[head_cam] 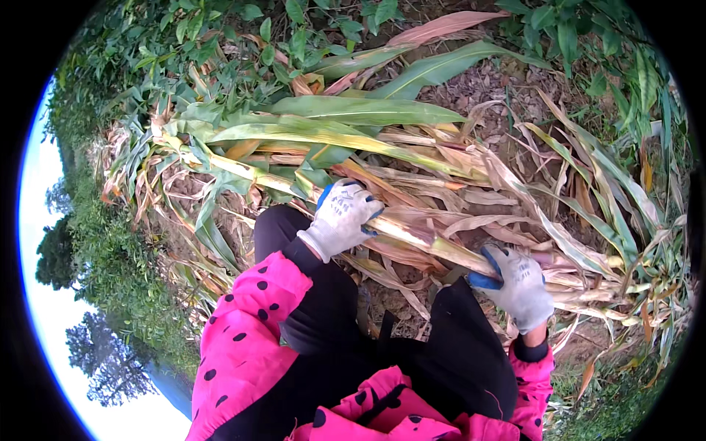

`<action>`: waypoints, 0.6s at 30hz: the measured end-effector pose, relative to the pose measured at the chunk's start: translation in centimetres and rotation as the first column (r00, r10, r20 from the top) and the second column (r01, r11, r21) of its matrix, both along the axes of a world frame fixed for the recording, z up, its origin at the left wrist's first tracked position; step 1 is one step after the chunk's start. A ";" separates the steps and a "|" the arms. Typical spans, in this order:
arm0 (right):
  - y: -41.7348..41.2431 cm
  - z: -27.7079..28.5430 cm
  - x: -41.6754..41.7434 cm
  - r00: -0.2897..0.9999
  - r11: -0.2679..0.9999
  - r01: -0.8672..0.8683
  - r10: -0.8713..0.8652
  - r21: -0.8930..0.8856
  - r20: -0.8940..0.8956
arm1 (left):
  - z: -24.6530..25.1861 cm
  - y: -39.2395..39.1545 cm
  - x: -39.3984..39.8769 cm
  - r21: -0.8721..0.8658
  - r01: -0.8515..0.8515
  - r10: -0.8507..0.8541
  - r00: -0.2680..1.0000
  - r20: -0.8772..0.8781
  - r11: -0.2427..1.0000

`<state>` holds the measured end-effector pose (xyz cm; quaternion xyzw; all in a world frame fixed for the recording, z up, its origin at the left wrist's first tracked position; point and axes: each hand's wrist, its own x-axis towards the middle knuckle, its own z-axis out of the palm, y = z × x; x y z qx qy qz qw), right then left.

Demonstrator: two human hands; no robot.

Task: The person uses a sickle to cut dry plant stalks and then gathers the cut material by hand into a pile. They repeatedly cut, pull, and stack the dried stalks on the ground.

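Both my hands wear white work gloves with blue-coated palms; the gloves bear printed marks. My left hand (343, 214) is closed around a cut maize stalk (408, 234), which slants down from left to right above my knees. Further along the same stalk, my right hand (514, 282) grips it, thumb and fingers wrapped near its right part. Beneath and behind it lies a heap of maize stalks with dry husk-coloured leaves (485, 220). Long green maize leaves (353, 110) spread over the heap's far side.
Leafy green shrubs (270, 38) border the far side. Bare brown soil with dead leaves (485, 88) shows beyond the heap. More stalk ends (601, 300) lie to the right. My bent knees in dark trousers (469, 342) are close below the stalk. Trees (110, 358) stand at the left.
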<state>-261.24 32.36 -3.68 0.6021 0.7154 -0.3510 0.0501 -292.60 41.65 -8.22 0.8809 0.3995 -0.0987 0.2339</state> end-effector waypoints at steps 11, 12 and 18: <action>-1.5 -2.7 -1.1 0.996 0.994 -0.085 0.087 -0.067 0.035 | -8.9 11.8 0.6 0.060 -0.229 0.233 0.971 -0.056 0.971; -1.1 -2.1 -1.2 0.996 0.996 -0.086 0.087 -0.031 0.029 | -11.1 11.8 0.9 0.045 -0.197 0.201 0.968 -0.147 0.979; -2.0 -1.7 -1.2 0.999 0.999 -0.050 0.051 -0.020 0.009 | -15.0 11.1 5.2 0.077 0.007 0.028 0.901 -0.434 0.997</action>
